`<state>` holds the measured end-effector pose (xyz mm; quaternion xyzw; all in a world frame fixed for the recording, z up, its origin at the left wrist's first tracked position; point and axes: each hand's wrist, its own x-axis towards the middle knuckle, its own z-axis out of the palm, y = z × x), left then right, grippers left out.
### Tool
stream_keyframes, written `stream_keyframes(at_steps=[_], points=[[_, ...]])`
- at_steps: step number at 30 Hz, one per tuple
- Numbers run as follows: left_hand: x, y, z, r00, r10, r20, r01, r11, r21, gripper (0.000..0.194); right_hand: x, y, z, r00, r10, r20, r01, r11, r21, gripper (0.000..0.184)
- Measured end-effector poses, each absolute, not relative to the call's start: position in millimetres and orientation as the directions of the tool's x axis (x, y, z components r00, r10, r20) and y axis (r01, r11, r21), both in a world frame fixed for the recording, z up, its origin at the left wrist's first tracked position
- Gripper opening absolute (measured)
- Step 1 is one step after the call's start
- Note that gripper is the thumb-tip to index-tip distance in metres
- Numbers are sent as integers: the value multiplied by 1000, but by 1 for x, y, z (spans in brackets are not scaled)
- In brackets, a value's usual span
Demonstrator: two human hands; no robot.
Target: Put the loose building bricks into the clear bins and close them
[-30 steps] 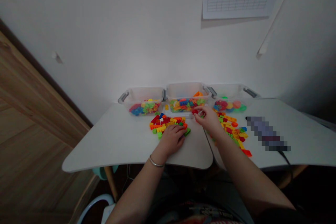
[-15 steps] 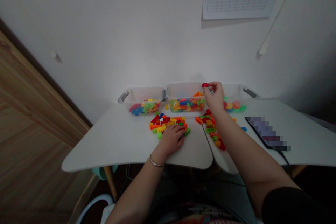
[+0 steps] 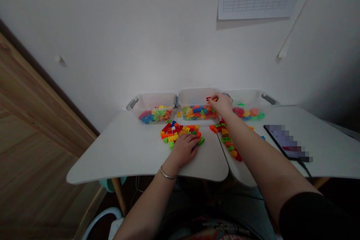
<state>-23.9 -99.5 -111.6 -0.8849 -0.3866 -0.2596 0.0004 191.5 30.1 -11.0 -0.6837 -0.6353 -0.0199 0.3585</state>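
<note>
On my feed, the right hand is reaching over the middle clear plastic bin, its fingertips closing in a pinch on a small red brick; the brick is showing a touch of orange too, though I cannot make it out exactly at this blur; it is hanging above the loose bricks in that bin, towards its right side; the left hand is resting palm down on the left white table, lying open and gripping nothing that I can see; its fingers are touching the near edge of a pile of coloured bricks, with a green brick sitting just beside the fingertips; a thin metal bangle is circling that wrist; a second pile of bricks is lying by the edge of the right white table; the left clear bin is holding more bricks; the right clear bin is holding round coloured pieces; a pixelated tablet is lying flat further right.
</note>
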Motion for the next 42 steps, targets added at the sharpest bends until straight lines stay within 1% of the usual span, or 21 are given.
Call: stream_keyframes(at_steps=[5, 6, 8, 11, 14, 17, 20, 24, 28, 33, 36, 42], points=[[-24, -99, -111, 570, 684, 455, 683, -702, 201, 34, 195, 33, -11, 137, 886, 443, 904, 71, -422, 26], [-24, -99, -110, 570, 686, 453, 684, -701, 201, 35, 196, 33, -11, 129, 890, 436, 901, 78, -427, 25], [-24, -99, -110, 569, 688, 450, 687, -699, 200, 35, 198, 31, -9, 131, 882, 453, 873, 114, -475, 24], [-23, -100, -109, 567, 692, 447, 689, -696, 202, 34, 199, 21, -7, 147, 805, 575, 778, 264, -569, 24], [-23, -102, -107, 565, 692, 449, 688, -696, 207, 35, 198, -1, -12, 147, 704, 695, 672, 444, -592, 23], [-23, -103, -105, 568, 688, 453, 683, -700, 208, 34, 193, -29, -29, 120, 706, 698, 582, 519, -625, 22], [-23, -102, -105, 570, 688, 450, 685, -700, 203, 35, 185, -54, -56, 31, 762, 646, 567, 519, -640, 20], [-23, -101, -108, 573, 687, 447, 687, -700, 194, 35, 176, -76, -91, -113, 807, 579, 603, 519, -606, 18], [-23, -101, -110, 565, 694, 446, 697, -691, 193, 34, 172, -88, -107, -202, 854, 480, 681, 474, -557, 18], [-23, -101, -110, 567, 694, 443, 697, -691, 191, 35, 171, -95, -117, -243, 886, 396, 764, 426, -484, 21], [-23, -101, -109, 560, 701, 441, 699, -686, 203, 36, 171, -97, -120, -241, 894, 377, 783, 409, -468, 22], [-21, -103, -105, 544, 705, 455, 705, -678, 208, 37, 172, -99, -120, -209, 913, 352, 813, 362, -457, 14]])
